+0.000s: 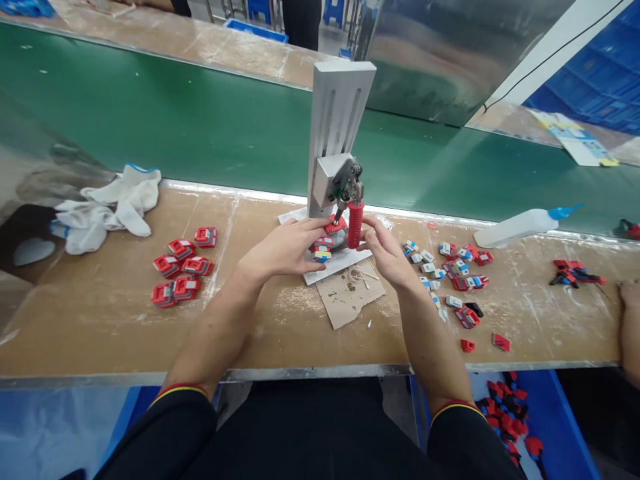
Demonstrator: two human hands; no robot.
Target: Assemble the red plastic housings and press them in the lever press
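Note:
At the centre, a toggle clamp with a red handle is fixed to an upright metal stand. The handle hangs downward. Under the clamp's tip sits a small red toy piece with blue, white and yellow details. My left hand grips this piece from the left, fingers above and thumb below. On the other side, my right hand has its fingers curled at the red handle; part of the grip is hidden. A stained piece of cardboard with thin sticks lies in front of the stand.
Several red toy pieces lie left, near white gloves. Right are small white-and-blue parts, red assemblies and a white squeeze bottle. A green conveyor belt runs behind. Another person's arm shows at the right edge.

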